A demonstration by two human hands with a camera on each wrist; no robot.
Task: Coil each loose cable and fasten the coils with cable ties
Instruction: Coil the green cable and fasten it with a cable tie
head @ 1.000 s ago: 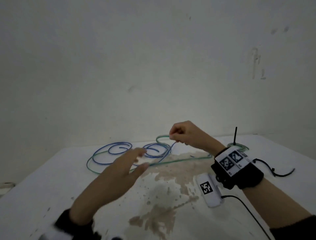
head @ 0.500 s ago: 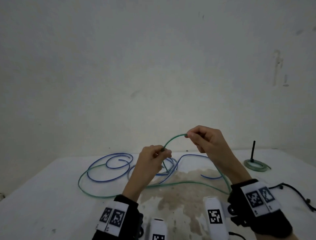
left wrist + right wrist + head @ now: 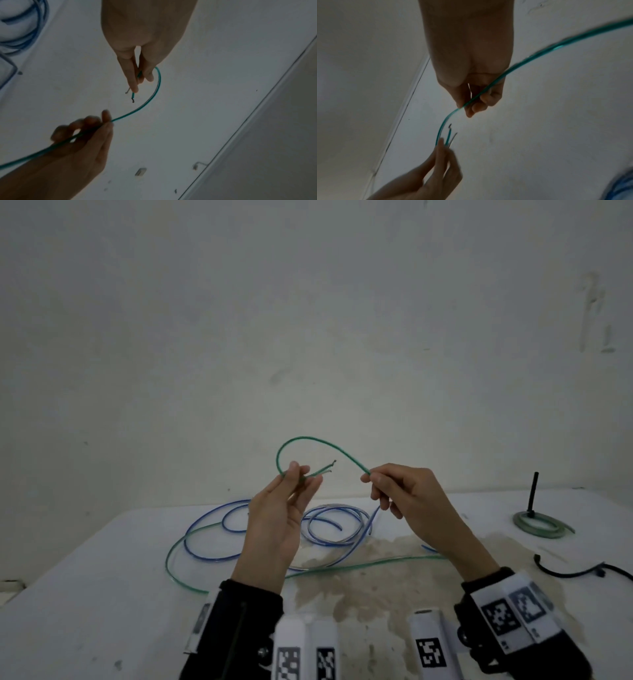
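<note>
A green cable (image 3: 308, 438) arches in the air between both hands above the white table (image 3: 85, 594). My left hand (image 3: 301, 477) pinches it near its split bare end (image 3: 133, 96), which pokes out to the right. My right hand (image 3: 371, 477) pinches the cable further along (image 3: 452, 112); from there it drops to the table and runs left in a long loose curve (image 3: 178, 546). A blue cable (image 3: 329, 522) lies in loose loops on the table behind the hands.
A coiled green cable (image 3: 541, 525) with an upright black tie (image 3: 533, 491) lies at the back right. A black cable tie (image 3: 575, 571) lies near the right edge. A brown stain (image 3: 359, 583) covers the table's middle. A bare wall stands behind.
Both hands have risen off the table with the green cable. The left hand came in and took hold of its end, and the arch between the hands has grown taller and wider.
</note>
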